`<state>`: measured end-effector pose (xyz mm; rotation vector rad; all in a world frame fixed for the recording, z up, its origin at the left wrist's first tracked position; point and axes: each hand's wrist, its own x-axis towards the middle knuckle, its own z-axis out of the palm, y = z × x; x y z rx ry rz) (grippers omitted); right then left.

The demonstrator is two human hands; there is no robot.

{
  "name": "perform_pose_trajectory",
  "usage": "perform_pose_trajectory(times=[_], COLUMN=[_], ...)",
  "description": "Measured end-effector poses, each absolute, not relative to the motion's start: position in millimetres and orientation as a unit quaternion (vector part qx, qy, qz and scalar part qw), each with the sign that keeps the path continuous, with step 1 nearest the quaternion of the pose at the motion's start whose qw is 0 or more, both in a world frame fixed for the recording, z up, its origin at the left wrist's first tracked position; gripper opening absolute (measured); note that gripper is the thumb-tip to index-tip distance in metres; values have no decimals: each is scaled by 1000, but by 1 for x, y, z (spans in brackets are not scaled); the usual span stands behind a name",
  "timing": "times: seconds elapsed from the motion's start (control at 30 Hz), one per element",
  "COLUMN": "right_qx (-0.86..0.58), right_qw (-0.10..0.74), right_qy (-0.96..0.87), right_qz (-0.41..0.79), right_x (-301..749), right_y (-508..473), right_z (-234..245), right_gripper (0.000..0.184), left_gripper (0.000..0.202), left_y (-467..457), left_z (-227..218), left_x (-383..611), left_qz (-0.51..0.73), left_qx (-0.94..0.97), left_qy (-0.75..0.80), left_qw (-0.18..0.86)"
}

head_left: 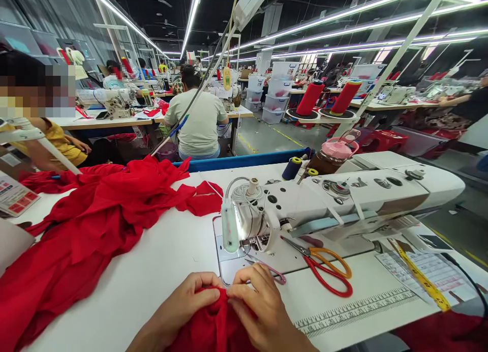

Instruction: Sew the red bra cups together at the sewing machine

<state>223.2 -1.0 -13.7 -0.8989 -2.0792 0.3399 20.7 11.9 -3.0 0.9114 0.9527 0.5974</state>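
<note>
Both my hands meet at the front edge of the white table, pinching a bunched piece of red fabric [213, 326]. My left hand [186, 301] grips its top left fold with curled fingers. My right hand [259, 306] presses down on the fold from the right, fingers closed on the cloth. Just beyond my fingertips lies the needle plate of a white sewing machine [343, 194], whose head [244, 225] points left. A small thread snipper [272, 270] lies on the machine bed close to my right hand.
A large heap of red fabric [87, 225] covers the table's left half. Red-and-orange scissors [324, 268], a yellow tape measure [419, 275] and a printed ruler [354, 311] lie to the right. Thread cones [309, 98] stand behind; other people sew at tables ahead and left.
</note>
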Motion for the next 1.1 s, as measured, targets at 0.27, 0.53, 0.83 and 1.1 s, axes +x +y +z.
perform_pose_trajectory(times=[0.27,0.53,0.83,1.1], right_qx=[-326,-338,-350,-361], right_qw=[409,405,397,398], right_qy=[-847,-834,-803,-807], right_qz=[97,159,273,243], right_x=[223,224,222,220], right_y=[-1,-4,-3,-1], right_z=[-17,-19,-18,-20], right_gripper=[20,21,19,19], left_gripper=[17,22,23,17], left_y=[12,12,13,12], left_z=[-3,-3,-1,-2], left_x=[22,22,22,22], left_qz=[268,260,259,263], left_qx=[434,447,450,460], left_qy=[449,464,461,460], left_qw=[733,719,720,712])
